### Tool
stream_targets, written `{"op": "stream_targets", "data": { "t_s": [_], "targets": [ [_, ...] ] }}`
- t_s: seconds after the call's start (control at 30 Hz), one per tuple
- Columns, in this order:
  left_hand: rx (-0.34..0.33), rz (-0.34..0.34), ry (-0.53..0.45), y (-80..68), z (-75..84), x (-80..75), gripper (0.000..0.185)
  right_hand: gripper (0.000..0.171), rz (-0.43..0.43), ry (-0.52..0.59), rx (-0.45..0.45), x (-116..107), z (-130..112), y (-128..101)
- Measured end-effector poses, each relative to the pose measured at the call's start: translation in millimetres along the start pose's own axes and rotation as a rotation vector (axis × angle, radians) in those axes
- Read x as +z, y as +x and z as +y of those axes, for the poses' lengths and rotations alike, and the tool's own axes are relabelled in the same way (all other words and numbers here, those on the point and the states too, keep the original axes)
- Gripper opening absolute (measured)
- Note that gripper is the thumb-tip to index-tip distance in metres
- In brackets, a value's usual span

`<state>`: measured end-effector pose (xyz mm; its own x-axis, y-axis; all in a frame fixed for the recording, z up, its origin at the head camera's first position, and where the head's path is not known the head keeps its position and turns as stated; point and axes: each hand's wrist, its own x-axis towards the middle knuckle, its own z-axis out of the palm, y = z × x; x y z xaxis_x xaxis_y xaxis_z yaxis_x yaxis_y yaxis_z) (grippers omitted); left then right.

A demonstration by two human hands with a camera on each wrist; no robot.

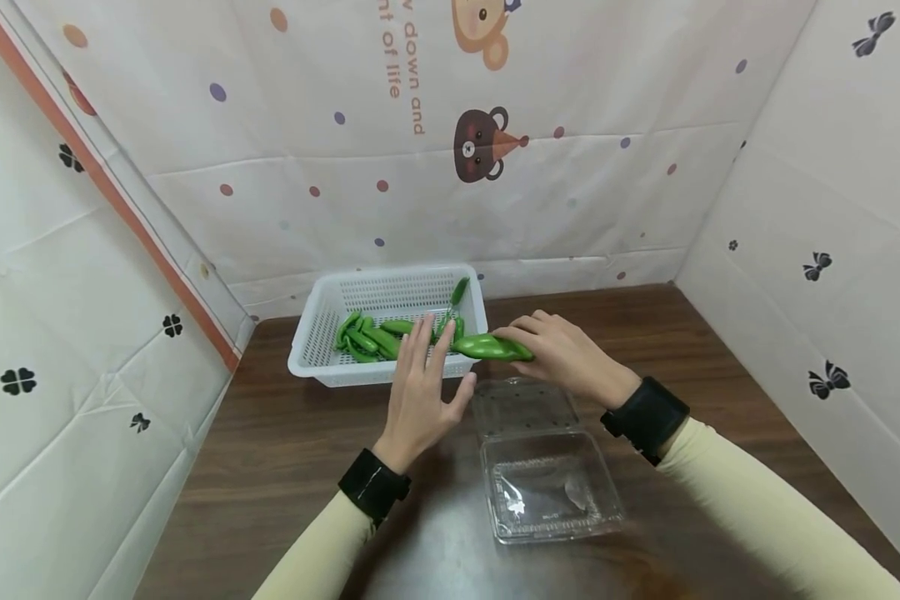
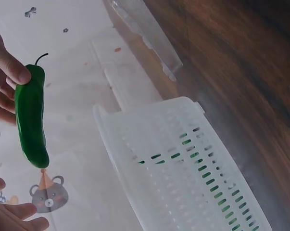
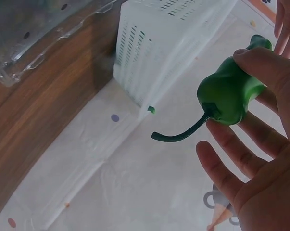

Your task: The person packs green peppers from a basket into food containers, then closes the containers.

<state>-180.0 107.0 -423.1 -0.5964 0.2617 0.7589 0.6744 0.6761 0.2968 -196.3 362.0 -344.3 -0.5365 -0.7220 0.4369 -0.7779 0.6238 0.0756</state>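
Observation:
My right hand (image 1: 566,354) pinches a large glossy green pepper (image 1: 487,347) between thumb and fingers, just beyond the basket's right front corner. The pepper's thin curved stem (image 3: 183,132) shows in the right wrist view. My left hand (image 1: 420,400) holds nothing; its fingers are spread in front of the white perforated basket (image 1: 348,377), close to the pepper's far tip. Inside the basket lie several smaller green peppers (image 1: 382,340), partly hidden by the left fingers. In the left wrist view, the pepper (image 2: 31,120) hangs apart from my left fingertips (image 2: 39,224).
A clear plastic clamshell box (image 1: 555,487) lies with its lid (image 1: 525,408) folded back towards the basket, below the right hand. The dark wooden table (image 1: 285,467) meets a white patterned sheet (image 1: 570,200) at the back and both sides.

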Motion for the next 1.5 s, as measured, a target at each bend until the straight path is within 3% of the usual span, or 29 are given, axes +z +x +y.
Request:
{"op": "stream_targets", "data": {
  "t_s": [0.4,1.07,1.3,1.5],
  "targets": [
    [0.038,-0.057,-0.015,-9.5,9.8,3.7,0.071,0.06,-0.001,0.02,0.028,-3,-7,-24],
    [0.088,-0.165,-0.13,-32.9,24.7,1.0,0.076,0.063,0.026,0.011,0.052,-8,-19,-66],
    [0.084,-0.189,-0.173,-42.0,27.1,-2.9,0.068,0.063,-0.007,0.049,0.091,-8,-26,-79],
    [0.062,-0.263,-0.18,-51.4,29.9,-7.2,0.072,0.064,-0.012,0.069,0.106,-7,-31,-89]
  ]
}}
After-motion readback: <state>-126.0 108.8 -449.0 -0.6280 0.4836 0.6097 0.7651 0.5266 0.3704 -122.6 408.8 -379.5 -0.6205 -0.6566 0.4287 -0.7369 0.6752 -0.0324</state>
